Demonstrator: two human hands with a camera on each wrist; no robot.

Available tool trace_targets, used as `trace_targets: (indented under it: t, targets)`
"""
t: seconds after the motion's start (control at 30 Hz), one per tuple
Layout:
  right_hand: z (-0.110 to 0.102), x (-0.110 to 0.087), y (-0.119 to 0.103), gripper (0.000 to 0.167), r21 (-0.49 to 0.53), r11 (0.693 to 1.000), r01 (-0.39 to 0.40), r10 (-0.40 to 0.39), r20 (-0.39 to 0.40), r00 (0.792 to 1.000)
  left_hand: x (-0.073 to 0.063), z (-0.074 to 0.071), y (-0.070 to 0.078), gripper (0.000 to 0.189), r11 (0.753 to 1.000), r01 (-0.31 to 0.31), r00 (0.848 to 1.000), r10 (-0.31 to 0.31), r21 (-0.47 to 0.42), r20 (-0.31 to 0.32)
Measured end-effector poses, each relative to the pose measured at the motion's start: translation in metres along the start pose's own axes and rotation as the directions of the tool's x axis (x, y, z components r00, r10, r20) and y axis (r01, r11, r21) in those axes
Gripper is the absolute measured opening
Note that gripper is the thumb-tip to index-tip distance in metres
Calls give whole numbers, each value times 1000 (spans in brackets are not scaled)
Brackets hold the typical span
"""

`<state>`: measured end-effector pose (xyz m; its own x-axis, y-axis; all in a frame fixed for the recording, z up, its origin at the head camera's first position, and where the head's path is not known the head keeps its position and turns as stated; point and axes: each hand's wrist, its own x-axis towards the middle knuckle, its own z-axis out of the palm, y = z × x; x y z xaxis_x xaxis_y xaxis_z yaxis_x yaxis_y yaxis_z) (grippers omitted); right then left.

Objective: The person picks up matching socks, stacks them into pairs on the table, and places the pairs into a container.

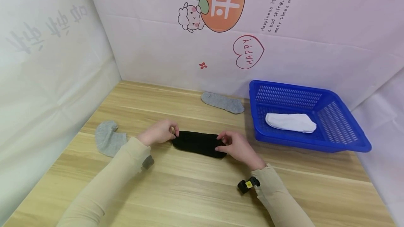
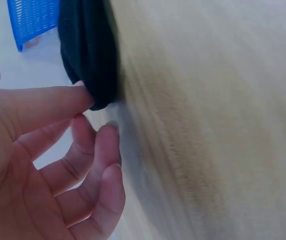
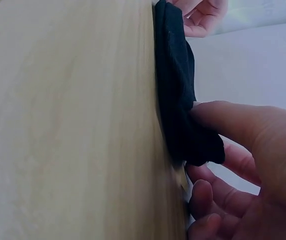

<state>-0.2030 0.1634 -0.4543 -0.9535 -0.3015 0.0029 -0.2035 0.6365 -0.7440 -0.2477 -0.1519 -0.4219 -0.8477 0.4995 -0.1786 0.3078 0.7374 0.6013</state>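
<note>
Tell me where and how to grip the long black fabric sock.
Probably by both short ends, left hand from the left, right hand from the right: the sock lies lengthwise between them, and soft fabric could sag from one end.

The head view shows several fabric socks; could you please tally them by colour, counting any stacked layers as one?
Grey: 2 (bent grey fabric sock, flat grey fabric sock)
Black: 1 (long black fabric sock)
White: 1 (white fabric sock in the blue plastic basket)
Total: 4
</note>
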Motion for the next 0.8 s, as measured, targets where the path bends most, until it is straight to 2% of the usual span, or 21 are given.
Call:
trace_targets:
  t: [0.23, 0.33, 0.47, 0.6, 0.8]
  targets:
    - [-1, 0, -1, 42, 19, 998, -63, 64, -23, 998, 2, -2, 4, 7, 999, -1, 999, 0, -35, -47]
    - [-2, 0, -3, 44, 29, 995, -97, 98, -36, 995, 2, -4, 7, 20, 999, 10, 999, -13, -53, -52]
    - [-4, 0, -5, 41, 22, 993, -120, 120, -41, 992, 3, -4, 9, 44, 998, 37, 999, -38, -47, -13]
    - [-2, 1, -4, 40, -1, 995, -96, 95, -48, 994, 3, 0, 10, 49, 998, 55, 998, -55, -11, 12]
    - [3, 5, -4, 47, -102, 994, -43, 38, -48, 998, 4, 6, 16, 49, 995, 73, 997, -72, 69, -12]
